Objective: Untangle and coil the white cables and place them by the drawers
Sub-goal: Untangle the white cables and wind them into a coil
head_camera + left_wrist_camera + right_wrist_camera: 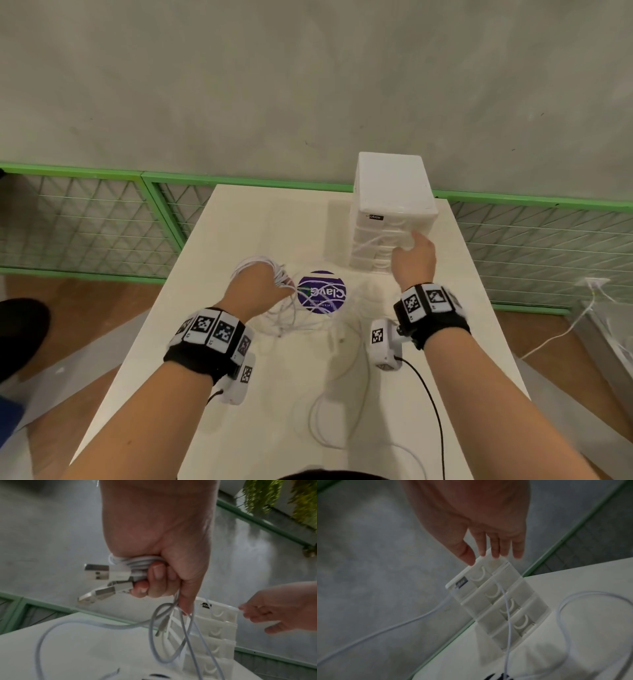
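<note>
The label [375, 217] on the drawers [394, 205] is too small to read. The left hand [255, 291] hides part of the cables [274, 270]. The right wrist view is blurred; there a cable is cut off at the lower left edge.

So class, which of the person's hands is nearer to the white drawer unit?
Right. The right hand is up against the drawer unit front; the left hand holds coiled white cables further left, over the table.

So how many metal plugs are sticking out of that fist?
2. Both poke out beside the curled fingers of the left hand, which grips the coiled cables: the upper plug points sideways, the lower plug slants down. More may be hidden.
</note>
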